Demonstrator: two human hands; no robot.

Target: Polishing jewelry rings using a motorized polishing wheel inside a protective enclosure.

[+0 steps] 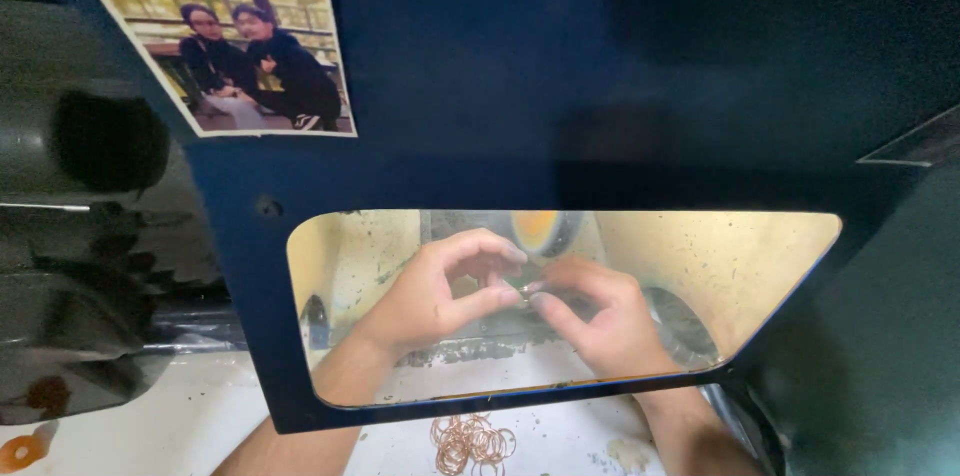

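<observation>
Through a clear window (700,266) in a dark blue machine hood I see both my hands inside a lit, yellowish chamber. My left hand (435,291) and my right hand (600,321) meet at the middle, fingertips pinched together on a small metal ring (522,288). The ring is mostly hidden by my fingers. Just behind the hands sits a round polishing wheel (540,228) with an orange-yellow face.
A loose heap of thin copper-coloured rings (470,442) lies on the white surface below the window. A printed photograph (225,31) is stuck on the hood at top left. Dark machine parts (80,236) stand at left, and an orange ring (22,452) lies at bottom left.
</observation>
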